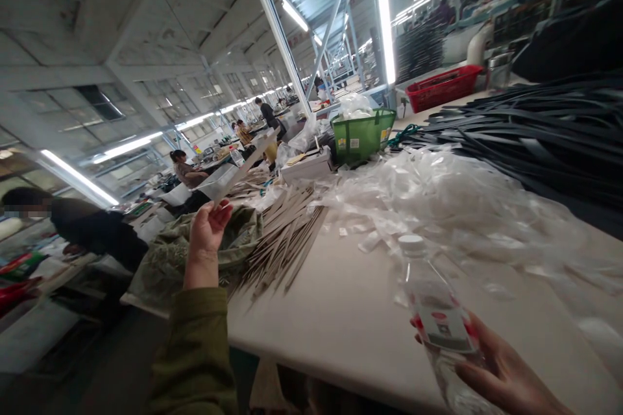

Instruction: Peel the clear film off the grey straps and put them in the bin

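My right hand (501, 363) is wrapped round a clear plastic water bottle (440, 318) with a white cap and a red and white label. The bottle stands tilted over the near edge of the table. My left hand (210, 230), in an olive sleeve, is raised with its fingers curled closed. From its fingertips a pale flat strip (246, 167) slants up to the right. Just behind that hand is an olive fabric sack (165, 253), and beside it lies a bundle of thin beige strips (287, 243).
Crumpled clear plastic (438, 194) covers much of the table (341, 311). Behind it stand a green bag (365, 136), a white box (306, 167) and a red basket (442, 87). Black strips (535, 130) are heaped at right. A co-worker (92, 227) bends over at left.
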Demonstrator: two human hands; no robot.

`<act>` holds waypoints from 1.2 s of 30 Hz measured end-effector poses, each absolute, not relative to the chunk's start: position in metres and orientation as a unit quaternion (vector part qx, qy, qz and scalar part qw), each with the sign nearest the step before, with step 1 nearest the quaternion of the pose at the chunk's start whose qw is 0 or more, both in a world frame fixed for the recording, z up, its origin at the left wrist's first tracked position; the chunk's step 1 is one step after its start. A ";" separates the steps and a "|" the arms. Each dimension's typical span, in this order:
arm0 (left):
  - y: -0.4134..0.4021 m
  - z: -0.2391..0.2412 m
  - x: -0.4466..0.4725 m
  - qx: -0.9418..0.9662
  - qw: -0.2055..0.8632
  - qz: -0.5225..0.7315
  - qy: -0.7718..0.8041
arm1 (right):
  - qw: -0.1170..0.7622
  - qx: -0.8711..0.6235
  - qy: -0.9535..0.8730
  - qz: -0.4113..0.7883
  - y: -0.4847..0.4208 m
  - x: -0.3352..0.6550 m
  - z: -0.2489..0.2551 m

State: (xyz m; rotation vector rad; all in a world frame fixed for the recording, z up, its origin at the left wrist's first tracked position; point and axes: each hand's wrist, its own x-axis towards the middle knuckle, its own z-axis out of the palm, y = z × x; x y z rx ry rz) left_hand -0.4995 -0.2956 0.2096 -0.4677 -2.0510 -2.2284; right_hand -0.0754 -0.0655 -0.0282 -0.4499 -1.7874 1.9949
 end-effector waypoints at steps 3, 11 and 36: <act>-0.291 0.176 -0.516 -0.123 0.017 -0.679 -0.724 | 0.208 -0.184 -0.646 0.712 -0.071 -0.074 -0.013; -0.307 0.102 -0.505 -0.071 -0.021 -0.479 -0.875 | 0.209 -0.173 -0.686 0.675 -0.074 -0.074 0.000; -0.223 0.120 -0.240 -0.535 -0.394 -0.662 -0.347 | -0.009 0.142 -0.597 0.789 -0.123 -0.080 0.068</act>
